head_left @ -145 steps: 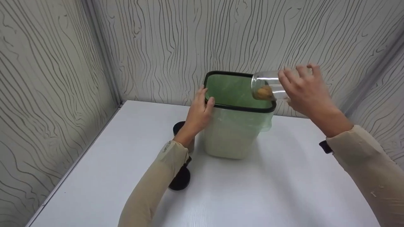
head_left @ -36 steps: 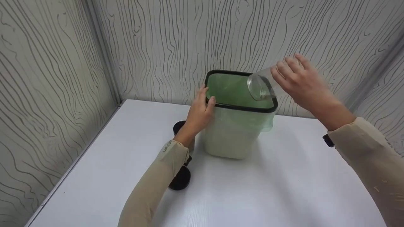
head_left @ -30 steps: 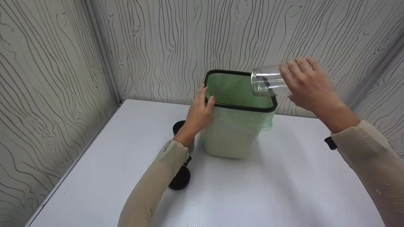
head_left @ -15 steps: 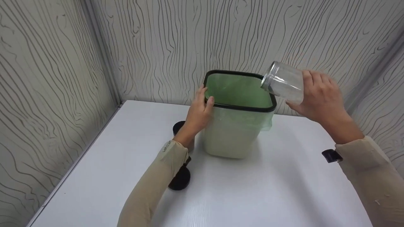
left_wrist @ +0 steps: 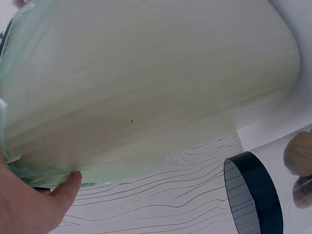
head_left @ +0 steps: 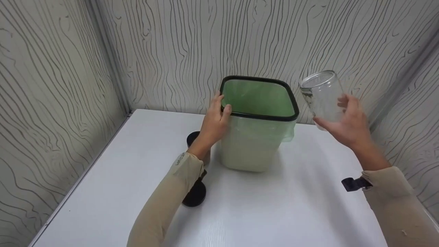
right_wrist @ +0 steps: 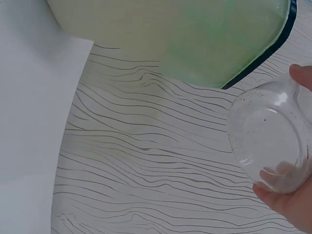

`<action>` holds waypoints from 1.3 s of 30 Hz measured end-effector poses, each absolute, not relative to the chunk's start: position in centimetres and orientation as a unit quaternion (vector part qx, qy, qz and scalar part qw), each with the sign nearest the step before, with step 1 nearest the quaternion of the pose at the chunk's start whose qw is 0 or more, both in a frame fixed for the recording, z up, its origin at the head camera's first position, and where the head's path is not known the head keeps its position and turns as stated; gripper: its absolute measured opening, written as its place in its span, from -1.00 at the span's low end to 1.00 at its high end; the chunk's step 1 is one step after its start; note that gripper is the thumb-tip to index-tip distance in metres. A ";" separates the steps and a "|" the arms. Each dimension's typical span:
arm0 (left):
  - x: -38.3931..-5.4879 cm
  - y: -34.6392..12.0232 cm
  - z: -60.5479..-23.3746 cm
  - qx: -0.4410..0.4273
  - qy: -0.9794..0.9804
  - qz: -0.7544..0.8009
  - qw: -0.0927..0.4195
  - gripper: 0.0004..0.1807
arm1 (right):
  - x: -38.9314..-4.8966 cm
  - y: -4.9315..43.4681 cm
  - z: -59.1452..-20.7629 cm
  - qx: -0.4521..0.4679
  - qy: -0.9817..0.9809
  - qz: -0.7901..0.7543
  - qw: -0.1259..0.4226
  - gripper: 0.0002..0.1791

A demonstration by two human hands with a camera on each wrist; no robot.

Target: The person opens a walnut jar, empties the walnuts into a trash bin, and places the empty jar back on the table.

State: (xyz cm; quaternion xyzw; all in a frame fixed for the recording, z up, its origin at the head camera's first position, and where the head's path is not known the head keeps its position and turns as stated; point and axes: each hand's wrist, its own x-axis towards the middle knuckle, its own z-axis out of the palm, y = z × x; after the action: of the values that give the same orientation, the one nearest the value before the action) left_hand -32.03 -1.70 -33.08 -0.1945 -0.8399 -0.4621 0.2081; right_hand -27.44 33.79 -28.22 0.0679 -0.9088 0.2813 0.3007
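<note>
A pale trash bin (head_left: pixel 250 147) with a green bag liner (head_left: pixel 260 97) and black rim stands upright on the white table. My left hand (head_left: pixel 216 120) grips its rim at the left side; that hand is partly seen in the left wrist view. Right of the bin, my right hand (head_left: pixel 349 121) holds a clear glass jar (head_left: pixel 325 97) in the air, mouth up and tilted slightly left. No lid is on this jar, and some dark specks show on its inner wall. In the right wrist view the jar's base (right_wrist: pixel 265 141) faces the camera.
Behind my left wrist stands a black-topped jar (head_left: pixel 193 137), partly hidden; brown roundish pieces (left_wrist: pixel 298 156) show through it. A black round lid (head_left: pixel 194 194) lies nearer on the white table (head_left: pixel 267 212). Wood-patterned walls (head_left: pixel 185 51) enclose the back and sides.
The yellow-brown pieces seen in the glass jar earlier are gone from it. My right hand has turned the jar from mouth-down over the bin to mouth-up, away to the right. My left hand stays put.
</note>
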 end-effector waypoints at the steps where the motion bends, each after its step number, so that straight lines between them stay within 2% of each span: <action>1: -32.0 -1.7 -33.1 -0.194 -0.840 -0.462 0.208 -0.35 | -27.4 33.9 -28.6 0.067 -0.906 0.295 0.295 0.04; 6: -32.0 -1.7 -33.1 -0.191 -0.843 -0.459 0.205 -0.35 | -27.3 34.5 -30.6 0.067 -0.891 0.361 0.266 0.02; 15: -31.9 -1.7 -33.1 -0.187 -0.845 -0.458 0.203 -0.35 | -27.3 35.2 -33.4 0.053 -0.879 0.419 0.220 0.11; 28: -31.9 -1.8 -32.9 -0.195 -0.849 -0.446 0.206 -0.37 | -27.0 36.4 -37.5 0.043 -0.875 0.455 0.160 0.08; 39: -31.7 -1.8 -32.8 -0.186 -0.853 -0.445 0.197 -0.36 | -26.9 36.9 -40.8 0.015 -0.894 0.440 0.085 0.19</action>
State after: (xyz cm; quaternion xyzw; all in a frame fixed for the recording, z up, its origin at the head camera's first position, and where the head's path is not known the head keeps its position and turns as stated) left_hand -31.71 -1.78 -32.78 -0.1859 -0.8534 -0.4454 0.1970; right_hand -26.86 36.90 -40.82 0.0153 -0.8941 0.4395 0.0850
